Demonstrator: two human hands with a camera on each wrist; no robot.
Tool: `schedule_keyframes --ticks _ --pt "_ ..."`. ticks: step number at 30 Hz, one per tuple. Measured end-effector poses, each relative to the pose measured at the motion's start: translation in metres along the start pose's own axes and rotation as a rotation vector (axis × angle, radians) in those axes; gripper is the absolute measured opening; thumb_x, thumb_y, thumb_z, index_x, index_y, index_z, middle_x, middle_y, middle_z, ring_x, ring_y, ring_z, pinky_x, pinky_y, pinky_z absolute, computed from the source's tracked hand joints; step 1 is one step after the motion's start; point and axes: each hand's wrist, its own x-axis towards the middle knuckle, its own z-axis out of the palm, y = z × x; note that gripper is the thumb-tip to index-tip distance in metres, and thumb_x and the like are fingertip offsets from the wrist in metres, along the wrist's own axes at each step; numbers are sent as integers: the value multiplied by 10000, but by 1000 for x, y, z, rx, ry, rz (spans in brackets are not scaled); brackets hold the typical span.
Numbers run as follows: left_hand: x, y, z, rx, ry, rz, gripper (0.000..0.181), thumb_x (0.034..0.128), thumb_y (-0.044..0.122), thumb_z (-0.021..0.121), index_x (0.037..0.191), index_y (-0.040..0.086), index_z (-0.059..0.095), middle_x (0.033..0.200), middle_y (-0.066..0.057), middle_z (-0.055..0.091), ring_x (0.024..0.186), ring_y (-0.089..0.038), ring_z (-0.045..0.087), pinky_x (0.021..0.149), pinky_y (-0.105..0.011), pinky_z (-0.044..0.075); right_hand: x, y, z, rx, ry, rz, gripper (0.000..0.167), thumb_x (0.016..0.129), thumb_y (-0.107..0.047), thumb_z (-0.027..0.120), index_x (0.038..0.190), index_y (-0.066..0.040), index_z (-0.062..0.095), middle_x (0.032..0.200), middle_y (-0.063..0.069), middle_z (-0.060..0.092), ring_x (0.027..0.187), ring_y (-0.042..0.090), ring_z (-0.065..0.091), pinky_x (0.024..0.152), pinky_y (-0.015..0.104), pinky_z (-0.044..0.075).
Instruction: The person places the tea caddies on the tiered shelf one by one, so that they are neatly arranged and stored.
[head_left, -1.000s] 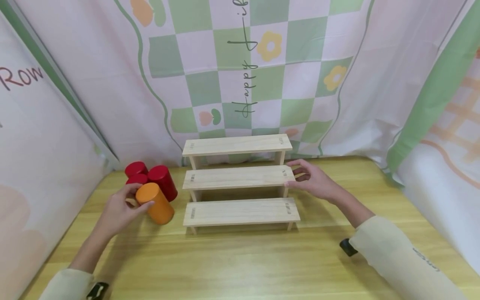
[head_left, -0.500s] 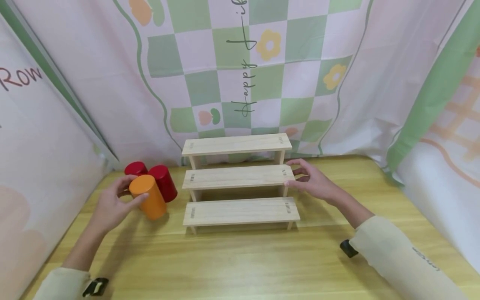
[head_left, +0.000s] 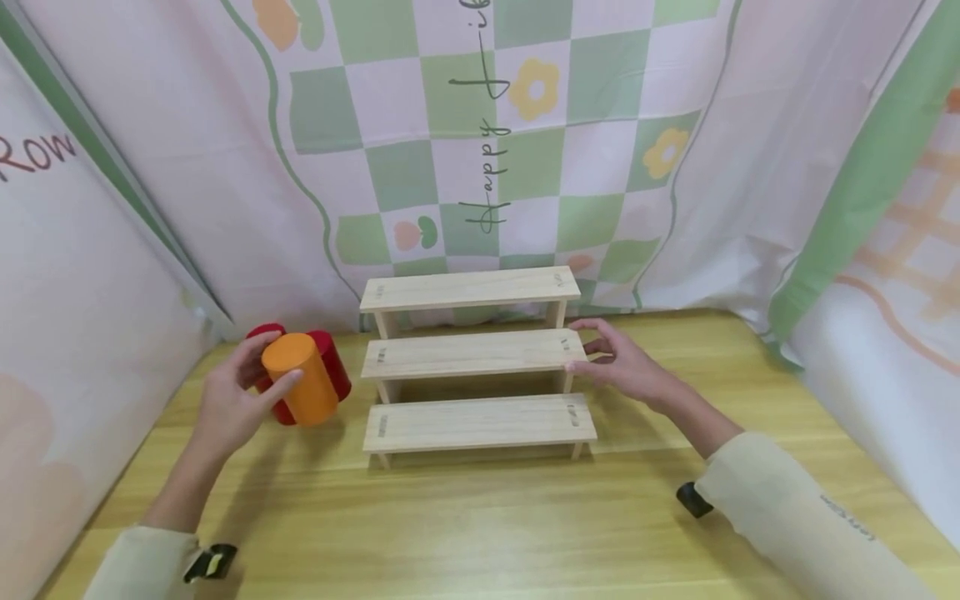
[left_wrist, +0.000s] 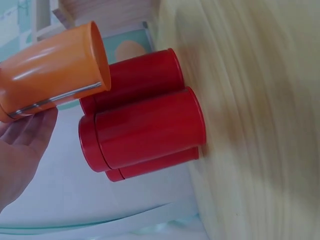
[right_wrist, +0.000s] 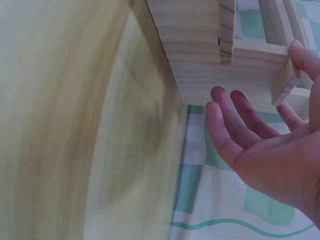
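Note:
An orange can (head_left: 302, 379) is gripped by the left hand (head_left: 234, 402), thumb on the near side, and held tilted above the table. Behind and partly under it stand several red cans (head_left: 330, 365). The left wrist view shows the orange can (left_wrist: 52, 67) raised beside three red cans (left_wrist: 150, 130), the left hand (left_wrist: 22, 155) around its upper part. With thumb and a finger, the right hand (head_left: 626, 362) pinches the right end of the middle board of a three-step wooden shelf (head_left: 472, 354). In the right wrist view, the right hand's (right_wrist: 270, 145) other fingers hang beside the shelf's side panel (right_wrist: 200, 65).
The shelf stands mid-table near the back edge, its three boards bare. A patterned curtain (head_left: 532, 167) hangs behind the wooden table (head_left: 465, 525), with a white cloth wall (head_left: 82, 275) at the left and more cloth (head_left: 885, 358) at the right.
The left hand has raised the orange can, first shifting it left, and it now overlaps the front red cans in the head view. The right hand keeps its hold on the shelf board.

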Motion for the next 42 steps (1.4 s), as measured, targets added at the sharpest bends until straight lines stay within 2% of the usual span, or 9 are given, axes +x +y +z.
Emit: schedule_keyframes --ticks 3,12,17,24,29,32,39,42 --pt "2 2 2 -22 29 26 566 916 82 792 1421 -22 559 1293 -247 655 999 115 552 873 -26 447 1 3 2 24 3 1 708 997 -213 712 1569 -89 312 1314 280 563 1136 335 610 819 496 581" --pt "11 12 7 -106 95 54 563 894 3 781 1412 -63 573 1268 -259 655 992 82 590 860 -51 484 2 7 3 22 9 5 707 997 -213 710 1570 -114 307 1276 268 564 1116 315 595 811 497 592" --pt "16 20 11 -149 99 79 550 870 -45 784 1383 -80 591 1253 -274 664 982 80 603 854 -53 490 2 5 2 23 6 10 714 993 -217 715 1570 -113 308 1312 282 543 1181 363 561 824 513 589" --pt "22 33 18 -131 69 125 544 874 -41 789 1378 -70 584 1277 -278 665 1002 98 593 879 -56 480 2 5 1 20 5 13 719 991 -213 718 1571 -111 306 1287 279 554 1145 346 579 832 522 587" --pt "25 35 18 -135 72 144 548 867 -49 787 1377 -71 587 1243 -283 675 952 73 597 828 -60 491 2 4 1 18 1 11 721 988 -218 722 1570 -107 309 1297 280 549 1153 349 570 827 517 589" --pt "27 38 17 -157 78 151 546 864 -65 779 1375 -77 587 1237 -266 676 945 41 610 815 -69 498 1 4 1 15 2 8 723 989 -217 720 1570 -99 306 1286 278 555 1143 343 573 822 513 590" --pt "32 44 15 -191 77 135 572 868 -65 778 1402 -63 572 1306 -231 650 1036 27 612 909 -77 482 2 4 1 11 6 8 725 988 -210 720 1571 -94 306 1287 279 554 1138 335 574 819 525 590" --pt "33 48 17 -211 80 155 570 862 -80 775 1397 -67 575 1284 -144 663 1038 7 622 917 -89 490 2 3 1 4 7 11 720 988 -212 719 1570 -102 310 1294 283 552 1126 324 581 819 525 591"
